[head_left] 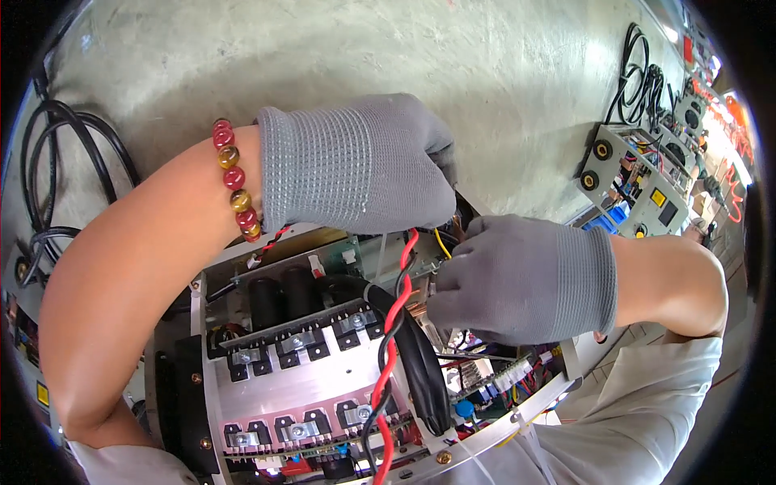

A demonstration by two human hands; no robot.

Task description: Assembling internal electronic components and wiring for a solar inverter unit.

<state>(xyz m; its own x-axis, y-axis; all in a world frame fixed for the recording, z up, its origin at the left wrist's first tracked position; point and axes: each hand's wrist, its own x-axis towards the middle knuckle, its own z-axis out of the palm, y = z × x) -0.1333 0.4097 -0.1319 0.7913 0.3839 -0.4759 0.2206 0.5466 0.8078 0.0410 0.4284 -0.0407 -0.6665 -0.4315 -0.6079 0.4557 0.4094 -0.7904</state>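
Observation:
Both hands wear grey knit gloves and work at the far side of an open metal equipment chassis point(206, 380). My left hand point(380, 166) is closed, curled over the chassis's far edge; what its fingers hold, if anything, is hidden. My right hand point(517, 279) is closed too, its fingers bent down among the inner wiring, their tips out of sight. A twisted red and black wire pair point(392, 347) runs from below my left hand across a silver heat sink point(323, 372) with several black transistors. Beside it lies a thick black cable bundle point(424, 380). A yellow wire point(441, 243) shows between the hands.
Coiled black cables point(77, 121) lie at the left on the grey work surface point(501, 97). Another open metal unit point(618, 166) stands at the far right, with a black cable coil point(634, 77) behind it. White cable ties point(533, 453) stick out from the chassis's near side.

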